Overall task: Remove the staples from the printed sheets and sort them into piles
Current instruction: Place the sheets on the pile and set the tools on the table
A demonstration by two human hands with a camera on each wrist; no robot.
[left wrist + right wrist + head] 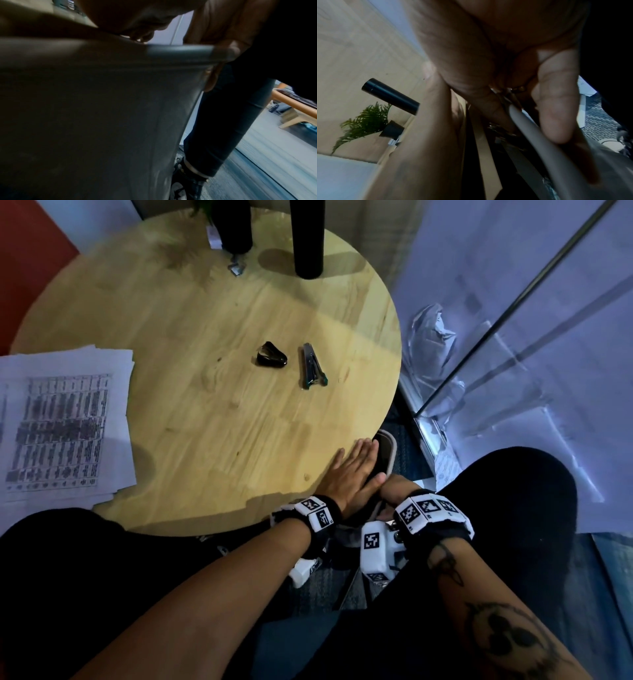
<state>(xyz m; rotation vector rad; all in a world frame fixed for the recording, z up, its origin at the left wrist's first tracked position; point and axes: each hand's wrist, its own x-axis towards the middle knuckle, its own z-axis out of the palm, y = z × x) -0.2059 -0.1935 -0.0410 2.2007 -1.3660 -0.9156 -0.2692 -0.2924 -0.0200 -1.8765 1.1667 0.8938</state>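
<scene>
Head view, stapler beside staple remover, table

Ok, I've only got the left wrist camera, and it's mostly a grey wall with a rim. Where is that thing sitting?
Observer: It's a grey bin, held against the near edge of the round table.
Operator: And where's the left hand?
Observer: The left hand lies flat on the tabletop, with its straight fingers reaching the bin's rim.
Operator: Are the tools in use?
Observer: No. The staple remover and the stapler lie side by side mid-table, away from both hands.
</scene>
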